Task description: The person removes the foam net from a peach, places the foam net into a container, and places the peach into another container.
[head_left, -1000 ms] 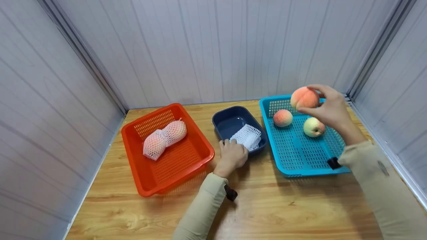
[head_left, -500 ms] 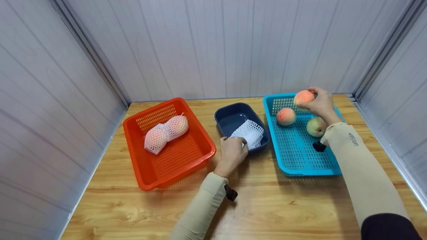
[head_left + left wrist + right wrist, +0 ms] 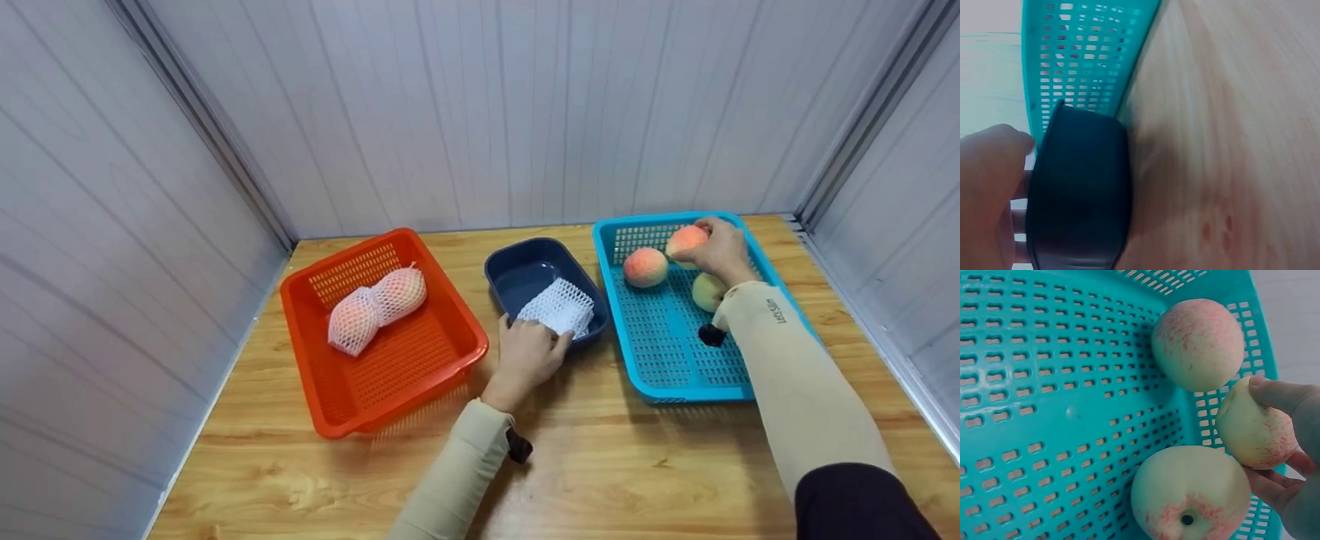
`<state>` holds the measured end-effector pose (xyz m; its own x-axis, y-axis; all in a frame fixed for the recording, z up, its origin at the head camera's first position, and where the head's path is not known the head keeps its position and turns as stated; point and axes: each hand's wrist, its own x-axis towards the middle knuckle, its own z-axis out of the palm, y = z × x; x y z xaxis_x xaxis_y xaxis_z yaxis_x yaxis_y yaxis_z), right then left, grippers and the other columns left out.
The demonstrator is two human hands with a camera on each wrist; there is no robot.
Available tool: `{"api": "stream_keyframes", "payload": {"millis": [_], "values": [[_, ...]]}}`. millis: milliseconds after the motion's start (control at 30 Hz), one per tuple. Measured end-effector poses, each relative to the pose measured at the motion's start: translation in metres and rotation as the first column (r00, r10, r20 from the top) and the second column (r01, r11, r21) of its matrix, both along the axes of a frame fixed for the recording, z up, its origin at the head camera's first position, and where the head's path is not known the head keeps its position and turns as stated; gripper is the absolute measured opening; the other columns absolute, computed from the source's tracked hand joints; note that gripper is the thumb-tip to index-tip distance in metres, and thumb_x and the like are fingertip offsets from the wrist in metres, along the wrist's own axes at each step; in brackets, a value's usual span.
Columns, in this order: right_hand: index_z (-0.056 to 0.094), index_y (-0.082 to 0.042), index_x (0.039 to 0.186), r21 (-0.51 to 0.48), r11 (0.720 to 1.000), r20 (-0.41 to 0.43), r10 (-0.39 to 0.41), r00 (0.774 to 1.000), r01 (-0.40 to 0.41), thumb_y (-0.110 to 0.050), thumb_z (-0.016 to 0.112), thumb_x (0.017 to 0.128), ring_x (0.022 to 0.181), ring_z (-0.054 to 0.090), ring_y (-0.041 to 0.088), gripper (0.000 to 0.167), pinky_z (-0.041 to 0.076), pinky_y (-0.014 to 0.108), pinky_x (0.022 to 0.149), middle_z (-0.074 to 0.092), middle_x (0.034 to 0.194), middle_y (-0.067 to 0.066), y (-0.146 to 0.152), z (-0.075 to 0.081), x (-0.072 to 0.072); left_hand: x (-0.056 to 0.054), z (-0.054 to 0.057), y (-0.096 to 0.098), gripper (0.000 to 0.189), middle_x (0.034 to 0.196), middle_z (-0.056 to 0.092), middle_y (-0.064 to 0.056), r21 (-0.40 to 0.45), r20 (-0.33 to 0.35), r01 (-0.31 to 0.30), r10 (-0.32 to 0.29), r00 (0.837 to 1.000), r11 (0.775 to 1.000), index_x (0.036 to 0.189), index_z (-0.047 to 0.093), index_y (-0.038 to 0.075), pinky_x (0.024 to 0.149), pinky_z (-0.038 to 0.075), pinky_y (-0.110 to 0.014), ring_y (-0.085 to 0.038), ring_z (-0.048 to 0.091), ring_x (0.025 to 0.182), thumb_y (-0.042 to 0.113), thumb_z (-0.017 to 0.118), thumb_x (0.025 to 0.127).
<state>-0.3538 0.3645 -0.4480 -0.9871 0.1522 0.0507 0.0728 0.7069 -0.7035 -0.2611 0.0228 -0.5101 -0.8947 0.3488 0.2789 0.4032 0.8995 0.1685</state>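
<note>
My right hand (image 3: 724,251) grips a pink-and-yellow peach (image 3: 1255,424) between thumb and fingers, low at the back of the blue basket (image 3: 637,367). Beside it in the basket lie a second peach (image 3: 1197,344) and a paler peach (image 3: 1188,492), which my wrist partly covers in the head view. My left hand (image 3: 527,352) reaches over the near rim of a small navy basin (image 3: 517,281), its fingers at the white foam nets (image 3: 559,306). The fingertips are hidden in the basin, so whether they pinch a net I cannot tell.
On the left stands an orange-red basket (image 3: 397,375) holding two peaches (image 3: 377,307) in white foam nets. All three containers sit on a wooden table (image 3: 615,465), with pale panel walls (image 3: 450,112) behind and at both sides.
My right hand has carried the peach from above the back of the blue basket down into it. My left hand stays at the basin, its thumb now spread from the fingers.
</note>
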Motion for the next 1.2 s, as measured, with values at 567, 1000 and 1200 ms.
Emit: {"api": "stream_keyframes", "payload": {"millis": [567, 1000, 1200], "values": [[0.040, 0.004, 0.141, 0.120, 0.989, 0.032, 0.080, 0.996, -0.084, -0.025, 0.077, 0.083, 0.114, 0.045, 0.043, 0.075, 0.039, 0.059, 0.091, 0.044, 0.135, 0.030, 0.005, -0.016, -0.008, 0.002, -0.017, 0.003, 0.064, 0.097, 0.066, -0.007, -0.050, -0.023, -0.014, 0.013, 1.000, 0.999, 0.091, 0.077, 0.020, 0.104, 0.023, -0.058, -0.030, 0.054, 0.100, 0.066, 0.032, 0.096], [0.042, 0.003, 0.138, 0.305, 0.942, 0.025, 0.136, 0.990, -0.137, -0.028, 0.074, 0.082, 0.112, 0.043, 0.046, 0.072, 0.035, 0.065, 0.091, 0.043, 0.128, 0.030, 0.002, -0.024, -0.008, 0.001, -0.016, 0.006, 0.063, 0.103, 0.064, -0.006, -0.022, -0.023, -0.014, 0.014, 1.000, 1.000, 0.096, 0.074, 0.020, 0.106, 0.021, -0.059, -0.029, 0.051, 0.105, 0.066, 0.031, 0.095], [0.040, 0.003, 0.138, 0.377, 0.916, 0.038, 0.131, 0.991, -0.136, -0.032, 0.073, 0.082, 0.111, 0.044, 0.049, 0.074, 0.037, 0.067, 0.087, 0.041, 0.129, 0.032, 0.003, -0.028, -0.006, 0.003, -0.016, 0.003, 0.059, 0.103, 0.064, -0.005, 0.025, 0.011, 0.008, -0.008, 1.000, 1.000, 0.100, 0.074, 0.018, 0.108, 0.019, -0.059, -0.029, 0.050, 0.107, 0.064, 0.037, 0.095]]}}
